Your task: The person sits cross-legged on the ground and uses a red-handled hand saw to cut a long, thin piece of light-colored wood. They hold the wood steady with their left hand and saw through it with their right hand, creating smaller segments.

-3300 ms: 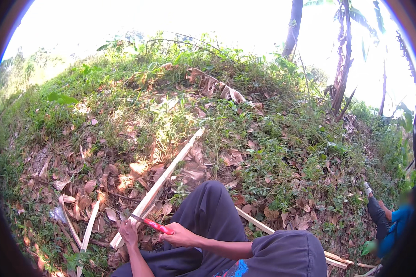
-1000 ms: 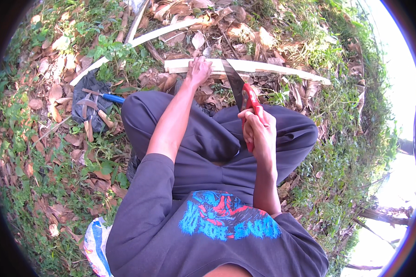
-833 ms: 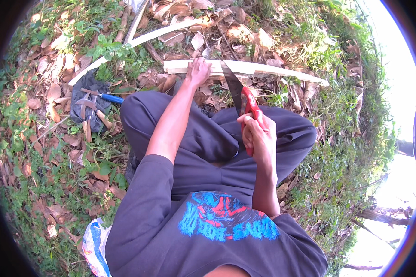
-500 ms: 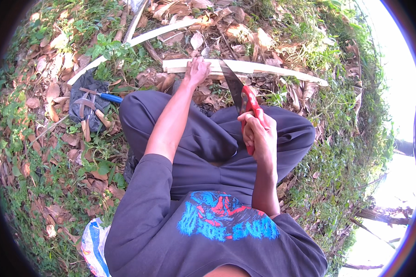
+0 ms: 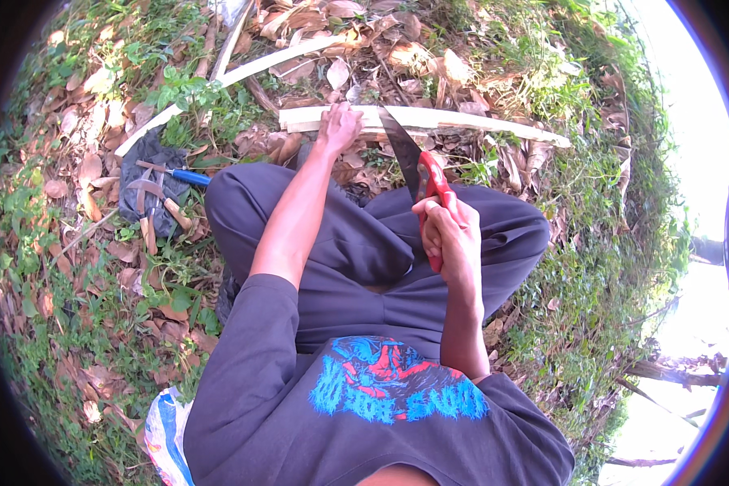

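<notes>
My right hand is wrapped round the red handle of a handsaw. The dark blade slants up and left from my grip, its far end at the near edge of a pale wooden strip. Just left of the blade, my left hand grips the strip with bent fingers, holding it against a second pale piece lying under or beside it. Whether the teeth are sunk into the wood is too fine to see. Both pieces lie crosswise beyond my crossed legs.
At the left, a black plastic bag lies under a blue-handled tool, a curved blade and wooden-handled tools. Another long pale strip lies farther off. Dry leaves and grass surround me; a white-and-blue bag sits at my lower left.
The whole view has shifted slightly left. Relative to the wooden strip, my hands and the saw are in nearly the same places.
</notes>
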The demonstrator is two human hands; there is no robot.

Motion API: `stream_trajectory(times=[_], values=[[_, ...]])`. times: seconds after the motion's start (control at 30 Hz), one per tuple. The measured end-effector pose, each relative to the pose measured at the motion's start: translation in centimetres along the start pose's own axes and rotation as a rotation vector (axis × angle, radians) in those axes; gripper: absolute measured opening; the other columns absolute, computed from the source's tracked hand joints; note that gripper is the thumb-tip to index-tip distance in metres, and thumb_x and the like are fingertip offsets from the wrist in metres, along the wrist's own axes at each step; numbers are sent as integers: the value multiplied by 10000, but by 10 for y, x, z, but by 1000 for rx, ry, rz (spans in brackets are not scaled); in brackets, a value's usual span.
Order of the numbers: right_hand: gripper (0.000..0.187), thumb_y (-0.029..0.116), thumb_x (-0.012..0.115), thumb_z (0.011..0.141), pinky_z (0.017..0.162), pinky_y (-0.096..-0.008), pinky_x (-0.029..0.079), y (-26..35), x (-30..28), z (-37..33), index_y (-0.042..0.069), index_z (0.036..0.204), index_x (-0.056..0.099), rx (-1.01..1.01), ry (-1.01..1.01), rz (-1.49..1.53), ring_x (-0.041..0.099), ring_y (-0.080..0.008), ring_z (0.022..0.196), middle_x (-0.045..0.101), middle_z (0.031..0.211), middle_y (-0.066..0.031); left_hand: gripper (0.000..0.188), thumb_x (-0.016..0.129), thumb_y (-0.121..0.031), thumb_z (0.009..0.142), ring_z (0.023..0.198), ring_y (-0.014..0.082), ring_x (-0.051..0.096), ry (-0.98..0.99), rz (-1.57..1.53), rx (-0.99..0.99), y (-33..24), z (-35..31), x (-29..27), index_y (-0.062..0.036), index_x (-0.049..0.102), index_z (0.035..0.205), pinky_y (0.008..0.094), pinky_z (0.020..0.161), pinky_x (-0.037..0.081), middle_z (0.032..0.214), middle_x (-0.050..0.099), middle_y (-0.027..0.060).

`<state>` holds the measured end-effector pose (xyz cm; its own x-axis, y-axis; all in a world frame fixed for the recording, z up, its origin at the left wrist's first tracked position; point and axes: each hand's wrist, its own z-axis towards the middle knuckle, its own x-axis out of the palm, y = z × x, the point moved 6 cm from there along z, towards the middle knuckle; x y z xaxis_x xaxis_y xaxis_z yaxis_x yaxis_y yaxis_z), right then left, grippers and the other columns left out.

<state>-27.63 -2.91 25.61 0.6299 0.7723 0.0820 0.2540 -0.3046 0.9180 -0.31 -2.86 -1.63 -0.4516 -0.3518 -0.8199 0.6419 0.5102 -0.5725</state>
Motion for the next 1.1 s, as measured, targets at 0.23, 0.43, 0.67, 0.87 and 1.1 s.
stream_trajectory(times=[0.23, 0.43, 0.67, 0.87, 1.1], values=[[180, 134, 562, 978, 425, -207, 321, -2, 0, 0, -29, 932, 622, 13, 2, 4, 362, -26, 447, 423, 556, 53, 319, 593, -376, 942, 1273, 426, 492, -125, -18, 54, 4, -1, 1, -185, 659, 1189, 614, 1059, 388, 1334, 532, 201], [164, 122, 557, 974, 438, -208, 332, -2, 2, 0, -28, 940, 615, 16, 24, 26, 366, -26, 457, 428, 564, 53, 245, 673, -292, 877, 1134, 351, 566, -229, -8, 97, -3, -4, -10, -156, 720, 1075, 571, 943, 459, 1188, 604, 154], [161, 119, 556, 964, 438, -209, 348, -5, 1, 5, -25, 920, 611, 26, 31, 7, 380, -30, 450, 439, 560, 50, 248, 669, -289, 881, 1079, 312, 571, -230, 9, 108, -19, -10, -26, -161, 724, 1086, 524, 898, 470, 1125, 607, 98], [152, 102, 545, 945, 415, -214, 338, -10, -1, 10, -24, 899, 617, 29, 40, 13, 388, -39, 427, 441, 542, 46, 221, 678, -251, 866, 1010, 316, 608, -230, 0, 107, -28, -10, -35, -121, 747, 1030, 493, 848, 488, 1012, 639, 126], [165, 110, 548, 951, 399, -217, 306, 4, -6, 6, -23, 877, 612, 6, -8, -24, 368, -32, 425, 426, 536, 51, 242, 712, -227, 844, 972, 301, 597, -302, 30, 173, -25, -6, -32, -145, 737, 1070, 483, 792, 485, 985, 616, 95]])
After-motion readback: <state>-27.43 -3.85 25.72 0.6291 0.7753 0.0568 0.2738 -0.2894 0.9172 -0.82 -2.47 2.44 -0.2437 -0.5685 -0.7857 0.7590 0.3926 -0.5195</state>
